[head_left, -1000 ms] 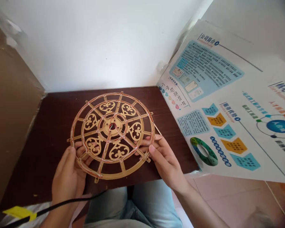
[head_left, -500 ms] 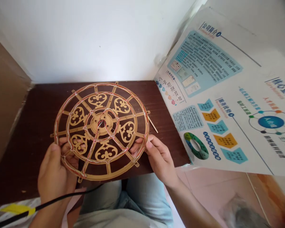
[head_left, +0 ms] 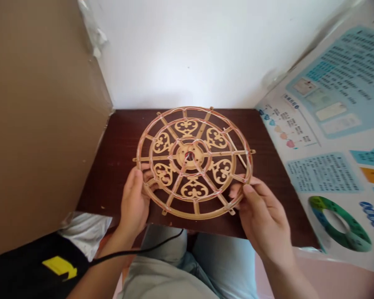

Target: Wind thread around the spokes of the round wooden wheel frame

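A round wooden fretwork wheel (head_left: 193, 160) with heart-shaped scrollwork, spokes and thin red-white cord laced along its rings is held just above a dark brown table (head_left: 118, 166). My left hand (head_left: 134, 203) grips its lower left rim, thumb on top and fingers underneath. On the lower right rim my right hand (head_left: 262, 216) pinches the wood with thumb above and fingers below. The wheel tilts slightly toward me. A thin wooden stick (head_left: 237, 151) shows through the wheel's right side.
A brown cardboard panel (head_left: 40, 116) stands at the left. A white wall (head_left: 190, 50) closes the back. A printed poster (head_left: 336, 145) leans at the right. A black cable (head_left: 143, 249) crosses my lap, beside a black item with a yellow label (head_left: 60, 265).
The view has swung left, so the wheel and table now sit further right in frame. Both hands keep the same grip on the wheel's lower rim.
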A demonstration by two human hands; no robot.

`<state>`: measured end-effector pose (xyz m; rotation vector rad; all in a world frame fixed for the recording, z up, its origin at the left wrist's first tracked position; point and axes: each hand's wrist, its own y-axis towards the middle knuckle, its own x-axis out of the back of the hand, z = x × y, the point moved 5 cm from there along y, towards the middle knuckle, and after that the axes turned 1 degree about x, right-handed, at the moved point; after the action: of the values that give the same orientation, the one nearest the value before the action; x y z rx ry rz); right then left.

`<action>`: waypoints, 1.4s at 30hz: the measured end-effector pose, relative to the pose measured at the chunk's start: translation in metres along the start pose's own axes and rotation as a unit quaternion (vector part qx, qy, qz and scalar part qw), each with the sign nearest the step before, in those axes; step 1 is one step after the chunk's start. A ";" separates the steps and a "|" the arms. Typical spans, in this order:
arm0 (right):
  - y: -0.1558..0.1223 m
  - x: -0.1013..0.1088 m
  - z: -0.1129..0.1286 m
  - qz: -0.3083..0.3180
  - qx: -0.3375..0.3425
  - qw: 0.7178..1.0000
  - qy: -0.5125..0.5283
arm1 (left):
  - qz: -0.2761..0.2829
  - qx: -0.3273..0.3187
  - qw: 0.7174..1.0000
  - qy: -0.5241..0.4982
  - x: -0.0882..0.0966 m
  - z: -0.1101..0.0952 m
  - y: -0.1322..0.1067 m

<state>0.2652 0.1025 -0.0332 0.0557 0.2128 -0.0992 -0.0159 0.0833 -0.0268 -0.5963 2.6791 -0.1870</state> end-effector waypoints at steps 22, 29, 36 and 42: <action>0.004 0.001 0.018 -0.132 0.026 0.988 0.071 | 0.200 0.020 0.978 0.049 -0.007 0.009 -0.008; 0.005 0.003 0.019 -0.146 0.030 0.985 0.089 | 0.236 0.018 0.968 0.081 -0.012 0.006 -0.016; 0.004 0.005 0.018 -0.154 0.039 0.982 0.103 | 0.274 0.030 0.959 0.074 -0.015 0.007 -0.020; 0.002 0.007 0.018 -0.167 0.050 0.976 0.129 | 0.266 0.076 0.960 0.051 -0.019 0.012 -0.023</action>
<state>0.2757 0.1028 -0.0170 0.1324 0.4765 -0.4404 0.0136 0.0701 -0.0265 0.1948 2.7773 -0.2717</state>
